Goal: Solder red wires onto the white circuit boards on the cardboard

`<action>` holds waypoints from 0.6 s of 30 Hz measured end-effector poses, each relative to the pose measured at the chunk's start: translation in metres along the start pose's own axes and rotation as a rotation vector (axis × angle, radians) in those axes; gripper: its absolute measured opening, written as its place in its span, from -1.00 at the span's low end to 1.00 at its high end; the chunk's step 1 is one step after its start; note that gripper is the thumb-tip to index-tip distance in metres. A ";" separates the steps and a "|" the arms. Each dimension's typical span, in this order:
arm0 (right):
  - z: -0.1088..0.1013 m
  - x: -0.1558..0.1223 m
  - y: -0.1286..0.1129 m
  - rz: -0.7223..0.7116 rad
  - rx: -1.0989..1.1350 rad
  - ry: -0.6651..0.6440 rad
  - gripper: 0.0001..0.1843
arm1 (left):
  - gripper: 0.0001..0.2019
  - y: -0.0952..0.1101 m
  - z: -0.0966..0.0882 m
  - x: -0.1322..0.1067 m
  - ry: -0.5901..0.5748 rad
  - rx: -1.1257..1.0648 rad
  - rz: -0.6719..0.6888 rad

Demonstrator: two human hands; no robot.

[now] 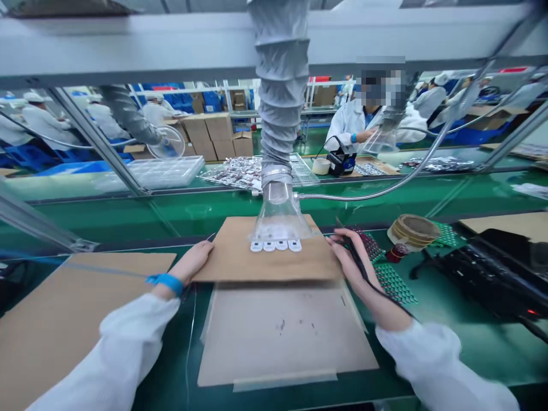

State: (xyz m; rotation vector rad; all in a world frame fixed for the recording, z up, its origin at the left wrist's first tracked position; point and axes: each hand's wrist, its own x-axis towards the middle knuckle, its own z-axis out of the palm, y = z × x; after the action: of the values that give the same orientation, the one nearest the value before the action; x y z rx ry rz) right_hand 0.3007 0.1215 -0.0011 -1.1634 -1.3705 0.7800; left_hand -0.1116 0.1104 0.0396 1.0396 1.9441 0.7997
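Observation:
A brown cardboard sheet (240, 265) is held by its two sides under a clear fume hood (280, 220). Several small white round-ended parts with dark square centres (281, 246) lie in a row on it, partly behind the hood. My left hand (197, 260) is closed on the sheet's left edge; a thin wire hangs by it. At the right edge, my right hand (349, 257) grips the sheet and also carries a soldering iron (358, 260) with a black cord. Beneath is a stained board (286, 337) taped to the green bench.
Right of my hand lie green perforated boards (394, 282), a tape roll (413, 231) and a black device (492, 274) with a red light. Another cardboard sheet (85, 302) lies left. A grey duct (280, 103) hangs centrally. Across the bench sits a co-worker (346, 123).

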 end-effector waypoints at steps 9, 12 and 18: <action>-0.006 -0.027 -0.016 -0.058 -0.127 -0.101 -0.61 | -0.62 -0.007 -0.017 -0.023 -0.001 0.106 0.046; -0.037 -0.055 -0.008 -0.006 -0.105 -0.075 -0.58 | -0.40 -0.052 -0.019 -0.055 0.147 0.223 -0.025; -0.133 -0.022 0.014 -0.085 -0.249 0.434 -0.33 | -0.26 -0.126 -0.015 -0.064 0.116 0.274 -0.024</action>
State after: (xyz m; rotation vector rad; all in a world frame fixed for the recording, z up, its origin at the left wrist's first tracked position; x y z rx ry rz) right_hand 0.4307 0.0828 -0.0002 -1.3639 -1.1606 0.2743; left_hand -0.1488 -0.0063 -0.0317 1.1486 2.2062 0.6024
